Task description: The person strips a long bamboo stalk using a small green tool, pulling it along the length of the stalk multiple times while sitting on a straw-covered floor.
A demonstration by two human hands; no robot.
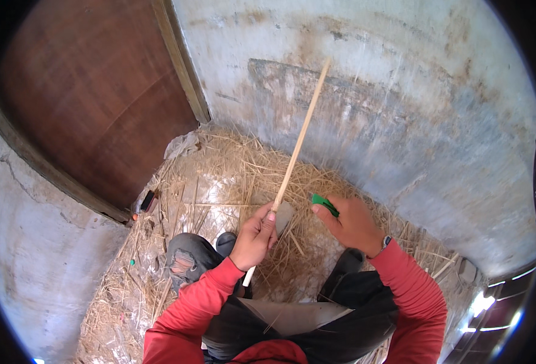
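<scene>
A long, pale wooden stick [304, 124] slants up and away from me, its far end in front of the wall. My left hand [257, 236] is closed around its lower part, and the near end pokes out below the fist. To the right, my right hand [351, 223] grips a green utility knife [325, 204], its tip pointing toward the stick. A gap separates the knife from the stick. Both hands are above the littered floor, in front of my knees.
Straw and thin shavings [231, 161] cover the floor [219, 209]. A stained whitish wall [395, 103] rises ahead and to the right. At the left stands a brown door [92, 91] in a wooden frame. A small black object [149, 201] lies near it, and a stone block [467, 270] sits at the right.
</scene>
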